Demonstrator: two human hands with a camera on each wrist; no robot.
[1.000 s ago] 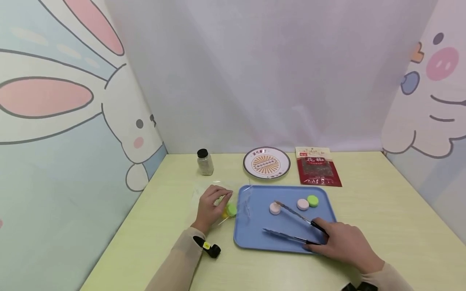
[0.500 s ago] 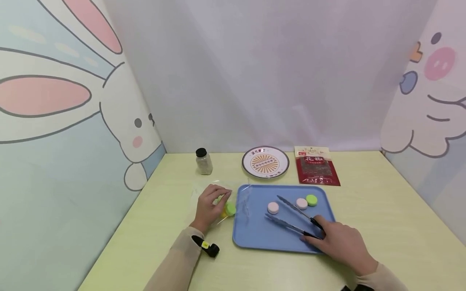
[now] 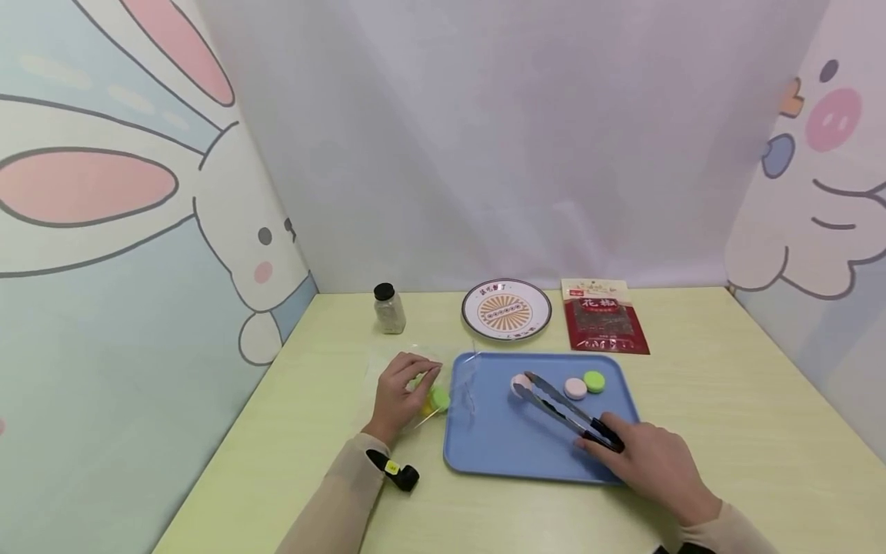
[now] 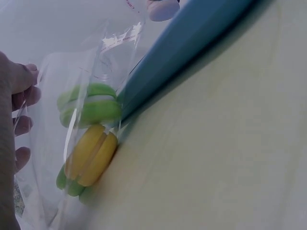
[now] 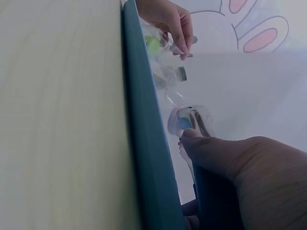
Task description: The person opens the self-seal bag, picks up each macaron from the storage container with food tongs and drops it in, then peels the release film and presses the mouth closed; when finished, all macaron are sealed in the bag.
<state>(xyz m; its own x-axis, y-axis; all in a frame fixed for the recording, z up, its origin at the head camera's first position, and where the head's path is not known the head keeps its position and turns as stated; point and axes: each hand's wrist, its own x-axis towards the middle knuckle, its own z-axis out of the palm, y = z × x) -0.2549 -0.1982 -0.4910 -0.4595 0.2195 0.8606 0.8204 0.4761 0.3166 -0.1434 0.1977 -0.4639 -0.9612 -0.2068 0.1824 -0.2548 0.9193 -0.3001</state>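
Observation:
On the left, my left hand [image 3: 401, 396] pinches the edge of a clear plastic bag [image 4: 50, 72] between thumb and fingers. Green macarons [image 4: 91, 111] and a yellow macaron [image 4: 91, 155] lie inside it. My right hand [image 3: 654, 465] grips the black handles of metal tongs [image 3: 564, 401] above the blue tray [image 3: 484, 446]. The tong tips reach a pink macaron [image 3: 519, 382], one at its near side and one at its right; whether they squeeze it I cannot tell. Farther right on the tray, another pink macaron [image 3: 575, 388] touches a green macaron [image 3: 594, 382].
Behind the tray stands a round patterned plate [image 3: 507, 309]. A red spice packet [image 3: 605, 317] lies to its right, and a black-capped jar [image 3: 390, 309] stands to its left. The bag's mouth overlaps the tray's left edge. Printed walls border the yellow table [image 3: 298, 446].
My right hand has turned the tongs, and their spread arms have closed together around the left pink macaron. My left hand keeps its pinch on the bag, unmoved.

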